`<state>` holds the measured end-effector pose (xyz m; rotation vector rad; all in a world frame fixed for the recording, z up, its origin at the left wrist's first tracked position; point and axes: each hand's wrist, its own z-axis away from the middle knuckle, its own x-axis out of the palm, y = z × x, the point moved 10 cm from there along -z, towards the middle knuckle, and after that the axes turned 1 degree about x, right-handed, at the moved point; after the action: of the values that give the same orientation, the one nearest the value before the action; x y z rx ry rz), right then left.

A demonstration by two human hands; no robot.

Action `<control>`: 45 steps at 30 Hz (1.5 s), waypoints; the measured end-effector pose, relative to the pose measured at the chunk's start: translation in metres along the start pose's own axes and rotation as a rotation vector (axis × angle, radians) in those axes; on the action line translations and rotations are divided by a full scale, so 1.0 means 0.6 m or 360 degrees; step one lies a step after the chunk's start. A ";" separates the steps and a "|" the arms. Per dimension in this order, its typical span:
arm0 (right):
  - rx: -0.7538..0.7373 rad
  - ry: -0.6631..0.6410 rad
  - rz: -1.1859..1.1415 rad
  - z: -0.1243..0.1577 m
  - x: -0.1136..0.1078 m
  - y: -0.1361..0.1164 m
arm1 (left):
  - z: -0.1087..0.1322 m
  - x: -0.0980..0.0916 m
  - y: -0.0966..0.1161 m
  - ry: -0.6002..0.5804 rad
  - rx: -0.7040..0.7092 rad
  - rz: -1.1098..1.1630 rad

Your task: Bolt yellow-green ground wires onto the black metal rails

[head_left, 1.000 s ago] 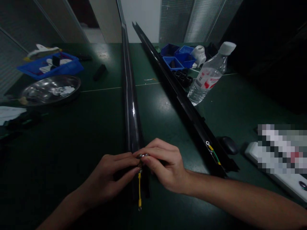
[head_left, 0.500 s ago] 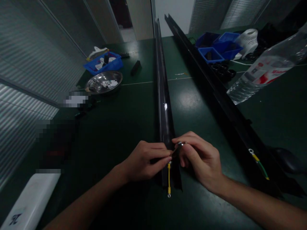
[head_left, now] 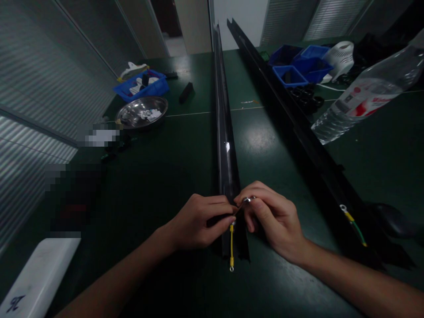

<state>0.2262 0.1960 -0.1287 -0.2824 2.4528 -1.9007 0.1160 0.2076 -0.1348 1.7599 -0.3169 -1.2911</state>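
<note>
A long black rail [head_left: 224, 132] runs away from me down the middle of the dark green table [head_left: 159, 176]. At its near end a short yellow wire [head_left: 231, 243] with a ring terminal hangs toward me. My left hand [head_left: 198, 221] pinches the wire's upper end against the rail. My right hand [head_left: 274, 218] holds a small silver metal part [head_left: 247, 200] between thumb and fingers at the same spot. A second black rail [head_left: 298, 128] lies to the right, carrying a yellow-green wire [head_left: 353, 221] with a ring terminal.
A water bottle [head_left: 364, 99] lies at the right. Blue bins [head_left: 298, 66] and a white object [head_left: 341, 55] sit at the far right. A steel bowl [head_left: 142, 112] and a blue tray [head_left: 141, 86] stand at the left. A white object [head_left: 36, 278] is near left.
The camera view swung left between one second ago and half a second ago. My hands stay together at the rail's near end, shifting only slightly on the wire and metal part.
</note>
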 end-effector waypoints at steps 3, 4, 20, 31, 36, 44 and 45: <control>0.0008 -0.0024 0.0005 0.000 0.002 0.000 | 0.000 0.000 0.001 0.0012 0.0014 -0.0015; 0.0012 -0.0036 0.0010 0.000 0.003 0.000 | 0.000 -0.001 0.001 0.0021 0.0017 -0.0019; -0.0131 0.0088 0.0273 0.006 -0.008 -0.016 | 0.001 -0.003 0.003 0.0030 0.0101 0.0033; -0.0072 -0.0012 0.0117 0.006 0.001 -0.004 | 0.000 -0.005 0.005 0.0072 0.0105 0.0033; -0.0046 -0.0062 0.0040 0.007 0.006 0.001 | 0.001 -0.005 0.004 0.0087 0.0103 0.0018; -0.0176 0.0034 0.0263 0.008 -0.001 -0.018 | 0.002 -0.005 0.003 0.0059 0.0113 0.0023; -0.0190 0.0038 0.0288 0.008 -0.002 -0.020 | 0.002 -0.004 0.002 0.0051 0.0109 0.0022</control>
<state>0.2293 0.1885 -0.1184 -0.0378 2.5145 -1.7002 0.1143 0.2078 -0.1323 1.8309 -0.3580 -1.2543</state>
